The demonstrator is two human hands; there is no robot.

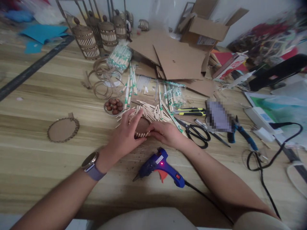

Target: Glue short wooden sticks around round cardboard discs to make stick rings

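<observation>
My left hand (123, 135) curves around a round brown cardboard base (143, 125), thumb at its near edge and fingers at its far side. Short pale wooden sticks (141, 135) stand along the rim of that base. At the rim's right side, my right hand (165, 132) pinches a short wooden stick, mostly hidden by the fingertips. Behind both hands lies a loose heap of cut sticks (155, 112). A blue hot glue gun (153, 164) with a lit red light rests just in front of them, nozzle pointing left.
Left lies another cardboard disc (62, 130). A bowl of brown beads (114, 106), paper-wrapped chopsticks (130, 81) and cardboard sheets (177, 60) sit behind. Scissors (199, 134), a yellow-black cutter (192, 111) and pliers (243, 134) lie right. Stick-walled lantern-like pieces (86, 41) stand back left.
</observation>
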